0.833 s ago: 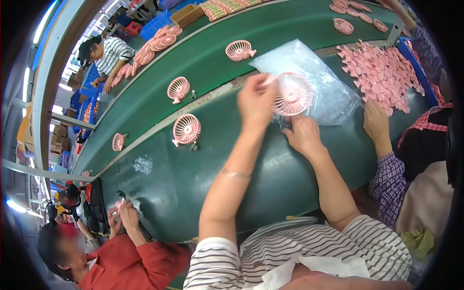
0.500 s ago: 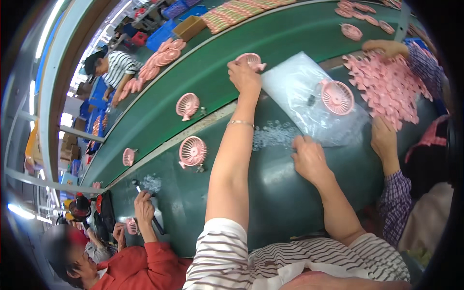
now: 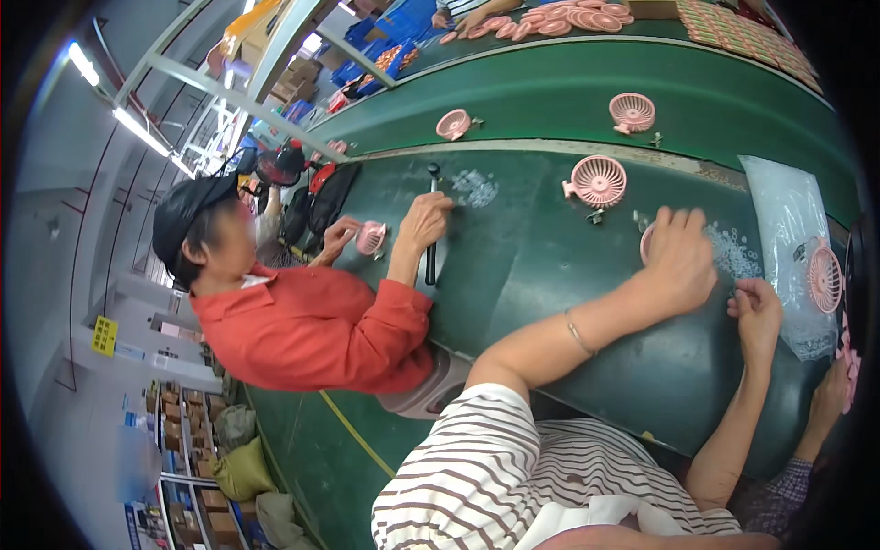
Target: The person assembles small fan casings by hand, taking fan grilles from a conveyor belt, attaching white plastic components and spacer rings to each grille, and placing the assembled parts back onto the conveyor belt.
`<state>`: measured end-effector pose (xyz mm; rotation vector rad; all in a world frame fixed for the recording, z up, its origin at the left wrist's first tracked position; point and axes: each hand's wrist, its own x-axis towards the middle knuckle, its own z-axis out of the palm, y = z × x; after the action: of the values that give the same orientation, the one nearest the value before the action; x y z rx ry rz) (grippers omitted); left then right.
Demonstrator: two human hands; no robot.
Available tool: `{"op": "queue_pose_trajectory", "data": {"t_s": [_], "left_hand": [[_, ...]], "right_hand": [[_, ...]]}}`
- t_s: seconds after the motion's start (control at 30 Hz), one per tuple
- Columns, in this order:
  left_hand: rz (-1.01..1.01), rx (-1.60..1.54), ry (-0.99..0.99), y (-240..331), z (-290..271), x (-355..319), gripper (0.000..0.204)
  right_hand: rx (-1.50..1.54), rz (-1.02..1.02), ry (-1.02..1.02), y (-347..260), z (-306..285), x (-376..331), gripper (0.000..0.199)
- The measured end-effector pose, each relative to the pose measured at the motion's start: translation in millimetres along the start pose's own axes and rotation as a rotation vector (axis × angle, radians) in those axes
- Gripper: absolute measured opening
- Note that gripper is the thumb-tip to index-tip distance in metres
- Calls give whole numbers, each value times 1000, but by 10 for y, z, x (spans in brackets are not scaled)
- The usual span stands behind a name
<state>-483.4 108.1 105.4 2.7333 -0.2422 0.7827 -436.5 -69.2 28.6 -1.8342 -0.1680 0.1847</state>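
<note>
Worktop: dark green, smooth, dull sheen, running along the near side of a brighter green conveyor belt, with a pale strip between. Room: ceiling lights at upper left; shelves of brown boxes and a yellow-green sack at lower left. Two pink fan cages sit apart on the belt; another pink cage stands on the worktop near the strip. Across the worktop, a co-worker in a red jacket has a small pink cage by one hand and a dark-handled tool at the other. The cage being handled is at the left hand, partly hidden behind it; the left fingers are bent and gripping it. Right hand: thumb and fingers drawn together beside scattered clear bits; cannot tell whether a bit is pinched. A clear plastic bag lies just right, one more cage on top. Versus half a second ago: view swung left; left hand back from the belt, where it reached for a cage, now above the worktop; right hand off the bag's near edge, at the bits. Bag still carries its cage.
</note>
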Motion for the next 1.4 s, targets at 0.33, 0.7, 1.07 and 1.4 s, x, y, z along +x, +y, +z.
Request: {"op": "queue_pose_trajectory", "data": {"t_s": [0.33, 0.7, 1.07, 1.4], "left_hand": [[-174, -86, 219, -243, -122, -569, 25], [-387, -379, 13, -425, 111, -641, 21], [-461, -770, 12, -251, 15, -658, 29], [-324, -706, -31, -178, -46, -693, 31]], "right_hand": [[42, -37, -21, -240, 111, -105, 9], [58, -123, -12, -163, 113, -116, 11], [146, -61, 27, -382, 293, -162, 11], [372, -88, -46, -451, 500, -288, 18]]}}
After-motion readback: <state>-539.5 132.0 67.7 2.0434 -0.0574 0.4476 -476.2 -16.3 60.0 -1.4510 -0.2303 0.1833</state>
